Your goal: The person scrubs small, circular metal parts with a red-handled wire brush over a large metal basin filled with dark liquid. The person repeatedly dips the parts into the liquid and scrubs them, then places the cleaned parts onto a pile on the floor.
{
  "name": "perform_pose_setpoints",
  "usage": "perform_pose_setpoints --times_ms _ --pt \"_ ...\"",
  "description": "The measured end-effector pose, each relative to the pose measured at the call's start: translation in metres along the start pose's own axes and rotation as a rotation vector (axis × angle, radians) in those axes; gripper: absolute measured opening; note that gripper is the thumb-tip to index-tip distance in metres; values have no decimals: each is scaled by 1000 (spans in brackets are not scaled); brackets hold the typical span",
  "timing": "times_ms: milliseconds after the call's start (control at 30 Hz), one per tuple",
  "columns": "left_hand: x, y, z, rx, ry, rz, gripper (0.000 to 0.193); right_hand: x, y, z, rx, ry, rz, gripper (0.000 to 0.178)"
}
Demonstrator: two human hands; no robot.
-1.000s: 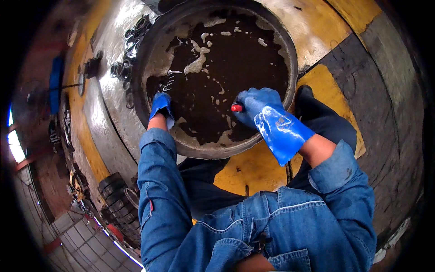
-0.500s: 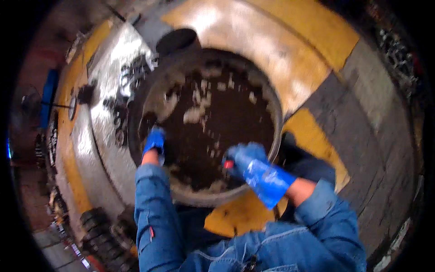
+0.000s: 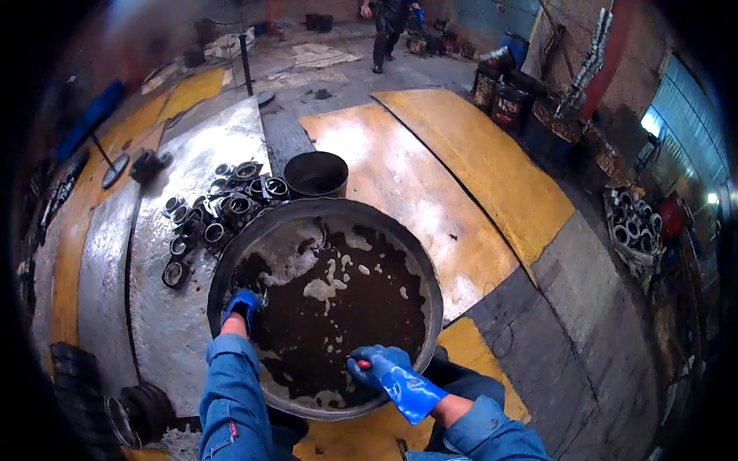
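A wide round metal tub of dark liquid with patches of pale foam stands before me. Inside its left side is my left hand in a blue glove. Its fingers are curled round something dark and partly shiny at the liquid's surface, too hidden to name. My right hand, gloved in blue as well, is closed over the tub's near right part. The red end of a tool handle sticks out of that fist; the rest of the tool is hidden.
Dark ring-ended metal parts lie heaped left of the tub. A black bucket touches its far side. Yellow and grey sheets cover the floor. A sack of metal rings sits at right; a person stands far off.
The view has tilted up, so the tub sits lower and the far floor and a person show. Both hands keep about the same places at the tub, the right still gripping the red handle.
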State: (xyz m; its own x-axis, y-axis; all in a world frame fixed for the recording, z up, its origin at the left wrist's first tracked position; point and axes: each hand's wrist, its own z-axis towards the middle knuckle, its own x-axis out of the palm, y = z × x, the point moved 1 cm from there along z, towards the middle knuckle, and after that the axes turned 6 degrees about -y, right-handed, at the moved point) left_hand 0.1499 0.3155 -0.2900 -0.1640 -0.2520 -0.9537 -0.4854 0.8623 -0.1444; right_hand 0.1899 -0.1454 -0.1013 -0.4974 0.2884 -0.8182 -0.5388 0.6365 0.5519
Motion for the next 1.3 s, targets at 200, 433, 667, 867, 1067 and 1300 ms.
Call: perform_pose_setpoints --times_ms 200,433,667,867,1067,1300 --pt "21 6 18 21 299 42 47 -5 -4 2 60 8 38 29" --pt "59 91 43 30 209 165 45 7 3 8 -60 -69 118 25" --pt "-30 23 -29 -203 -46 -138 40 6 2 8 23 28 130 22" --pt "-146 -12 -84 -19 -167 119 39 1 8 8 -36 -42 112 21" --pt "-134 -31 -56 -105 94 -146 46 -1 7 7 -7 -83 39 23" --pt "-121 -103 -94 -316 238 -895 50 -10 -9 7 37 -91 49 28"
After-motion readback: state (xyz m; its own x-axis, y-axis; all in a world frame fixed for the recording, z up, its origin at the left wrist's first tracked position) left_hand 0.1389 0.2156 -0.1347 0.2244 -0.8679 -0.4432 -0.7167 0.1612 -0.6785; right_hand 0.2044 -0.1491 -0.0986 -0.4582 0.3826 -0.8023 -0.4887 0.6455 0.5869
